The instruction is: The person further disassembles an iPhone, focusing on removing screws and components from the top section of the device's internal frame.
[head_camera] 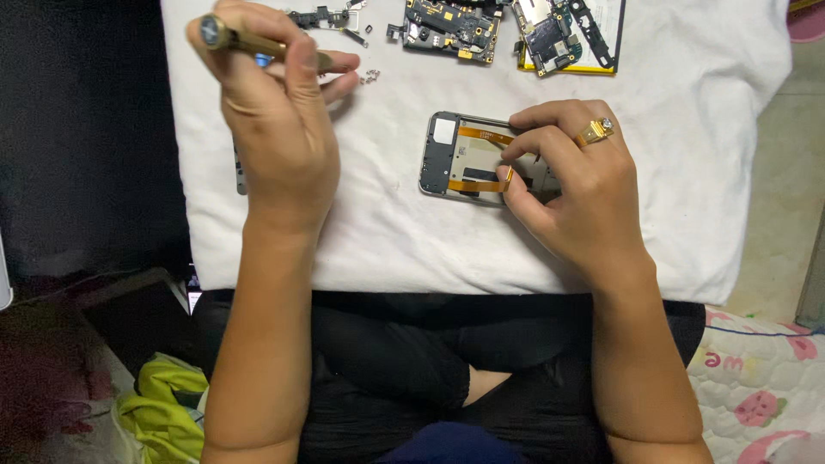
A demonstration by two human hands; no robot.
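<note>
The right hand (574, 185) pinches an orange flex ribbon (481, 185) between thumb and forefinger, at the middle of an opened phone frame (447, 155) lying flat on the white cloth (687, 129). The left hand (275, 112) is raised over the cloth's left part, its fingers closed around a brass-coloured screwdriver (249, 41). Small screws (371, 77) lie just beside it. Circuit boards (451, 27) rest along the cloth's far edge.
</note>
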